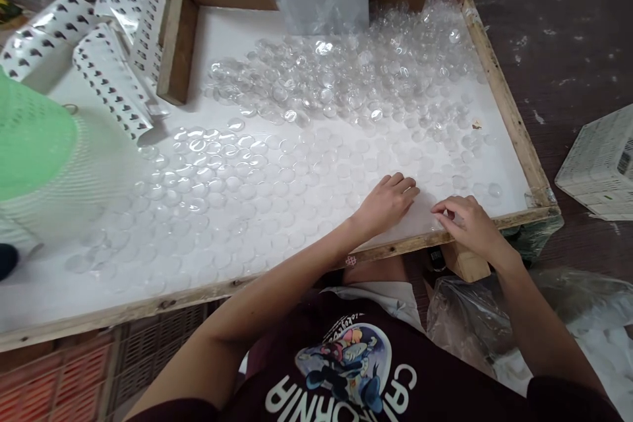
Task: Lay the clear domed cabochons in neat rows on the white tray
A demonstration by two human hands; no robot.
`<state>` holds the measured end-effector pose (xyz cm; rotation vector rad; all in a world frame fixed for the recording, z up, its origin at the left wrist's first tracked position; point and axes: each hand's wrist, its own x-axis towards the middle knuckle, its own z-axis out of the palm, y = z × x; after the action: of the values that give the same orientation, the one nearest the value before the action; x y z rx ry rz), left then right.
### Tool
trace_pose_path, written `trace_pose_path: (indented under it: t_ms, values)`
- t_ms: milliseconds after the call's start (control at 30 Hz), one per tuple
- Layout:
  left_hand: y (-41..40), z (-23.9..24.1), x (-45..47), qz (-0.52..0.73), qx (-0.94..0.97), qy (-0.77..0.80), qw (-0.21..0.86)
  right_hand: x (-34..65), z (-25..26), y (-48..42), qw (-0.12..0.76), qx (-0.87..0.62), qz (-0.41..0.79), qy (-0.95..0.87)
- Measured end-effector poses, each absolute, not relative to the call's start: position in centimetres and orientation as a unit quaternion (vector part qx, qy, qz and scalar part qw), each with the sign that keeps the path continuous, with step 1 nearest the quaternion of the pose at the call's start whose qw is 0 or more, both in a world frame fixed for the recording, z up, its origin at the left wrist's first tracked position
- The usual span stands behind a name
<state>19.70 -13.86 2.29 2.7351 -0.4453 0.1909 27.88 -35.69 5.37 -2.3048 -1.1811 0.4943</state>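
Many clear, round, domed discs (254, 176) lie spread side by side across the white tabletop (232, 26). Behind them is a loose heap of the same discs (346, 72). My left hand (388, 202) rests low over the front right of the spread, its fingers curled down; what lies under the fingertips is hidden. Close to the front edge, my right hand (467, 223) has thumb and forefinger pinched together. Anything between them is too small or transparent to make out. A few single discs (494, 190) lie to the right.
Wooden strips (514, 125) border the table. A plastic-wrapped grey stack (324, 0) leans against cardboard at the back. Printed sheets (111, 76) and a green basket (37, 135) are at the left. A white crate (601, 161) stands on the floor at right, with plastic bags (469, 316) below.
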Motion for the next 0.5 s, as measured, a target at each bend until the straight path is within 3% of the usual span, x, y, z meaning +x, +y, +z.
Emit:
trace_pose_path:
  t_ms: [167, 500]
  values:
    - [-14.0, 2.1, 20.6, 0.056, 0.963, -0.185, 0.187, 26.9, 6.2, -36.0, 0.212, -0.835, 0.253, -0.439]
    - [-14.8, 2.5, 18.2, 0.005, 0.929, -0.24, 0.282, 27.1, 5.9, -36.2, 0.209, -0.847, 0.228, -0.433]
